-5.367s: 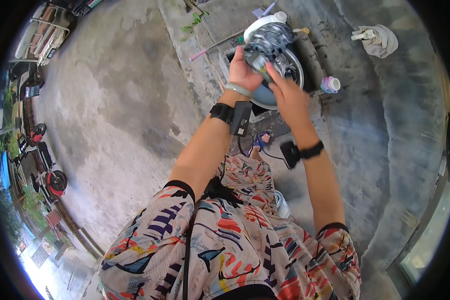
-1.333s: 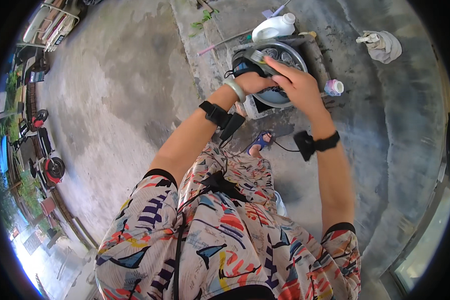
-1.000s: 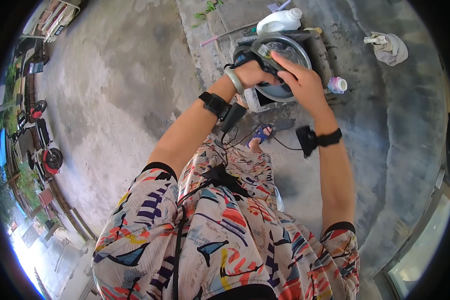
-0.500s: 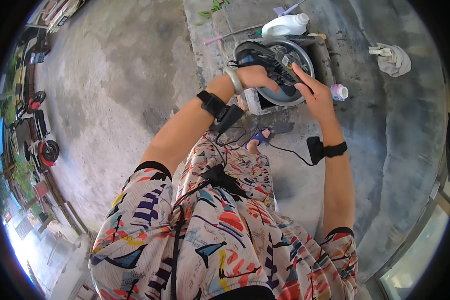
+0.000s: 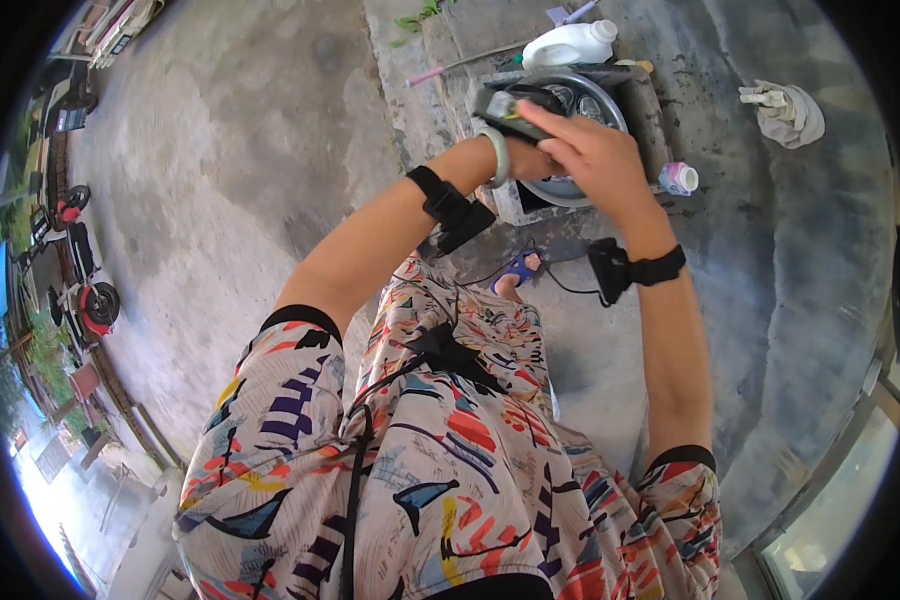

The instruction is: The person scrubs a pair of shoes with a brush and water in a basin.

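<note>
Both hands meet over a round metal basin [image 5: 580, 110] that sits on a concrete block on the ground, straight out ahead of the person. The left hand [image 5: 525, 160], mostly hidden behind the right, appears closed on a dark, wet-looking item [image 5: 515, 108] held at the basin's near-left rim; what it is cannot be made out. The right hand [image 5: 590, 155] lies over it with fingers [image 5: 560, 118] extended and loosely spread, pressing rather than gripping.

The item looks slippery, so a loose hold could let it drop into the basin, and a hard push might tip the basin off its block. A small capped bottle [image 5: 678, 178] just right of the right hand and a white jug [image 5: 570, 45] beyond the basin could be knocked over.

Both forearms reach forward, elbows bent, wrists converging.
</note>
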A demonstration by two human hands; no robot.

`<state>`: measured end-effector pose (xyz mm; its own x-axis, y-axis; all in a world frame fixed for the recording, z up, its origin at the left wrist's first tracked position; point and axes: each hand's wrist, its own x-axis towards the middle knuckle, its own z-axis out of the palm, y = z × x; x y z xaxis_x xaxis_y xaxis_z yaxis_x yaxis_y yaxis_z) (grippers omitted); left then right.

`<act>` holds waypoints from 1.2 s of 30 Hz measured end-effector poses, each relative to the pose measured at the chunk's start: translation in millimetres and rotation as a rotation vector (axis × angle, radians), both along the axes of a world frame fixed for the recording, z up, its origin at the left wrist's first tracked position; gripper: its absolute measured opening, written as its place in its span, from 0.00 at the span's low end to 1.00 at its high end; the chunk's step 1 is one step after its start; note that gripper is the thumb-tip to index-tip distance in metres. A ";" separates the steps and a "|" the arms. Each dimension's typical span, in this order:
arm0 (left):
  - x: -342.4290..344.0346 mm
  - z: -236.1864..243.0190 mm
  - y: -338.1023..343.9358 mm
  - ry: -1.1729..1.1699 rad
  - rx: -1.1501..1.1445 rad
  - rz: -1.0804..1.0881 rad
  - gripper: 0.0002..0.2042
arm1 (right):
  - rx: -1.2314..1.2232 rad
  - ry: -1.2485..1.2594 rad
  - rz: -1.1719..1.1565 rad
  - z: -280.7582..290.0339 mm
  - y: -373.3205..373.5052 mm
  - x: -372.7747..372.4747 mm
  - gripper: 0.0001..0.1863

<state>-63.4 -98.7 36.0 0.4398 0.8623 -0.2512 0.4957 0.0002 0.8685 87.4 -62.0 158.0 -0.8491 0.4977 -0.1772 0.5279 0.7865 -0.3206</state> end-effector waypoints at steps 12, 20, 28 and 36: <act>-3.6 9.6 -1.7 0.116 0.097 -0.150 0.24 | -0.048 0.614 -0.065 -41.3 15.5 21.8 0.27; -1.7 -7.9 -7.8 -0.019 0.047 0.012 0.23 | -0.131 0.430 -0.220 -26.6 5.2 18.0 0.25; -2.4 29.3 -2.6 0.031 0.051 -0.058 0.24 | -0.253 0.686 -0.271 -30.9 -1.6 25.2 0.24; 7.3 12.6 2.2 -0.058 -0.011 0.005 0.26 | -0.279 0.587 -0.529 -48.4 0.6 50.5 0.25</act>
<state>-56.1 -96.6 48.5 0.4499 0.8616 -0.2352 0.4449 0.0122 0.8955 137.9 -61.4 109.5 -0.5085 0.8598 0.0456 0.4914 0.3333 -0.8047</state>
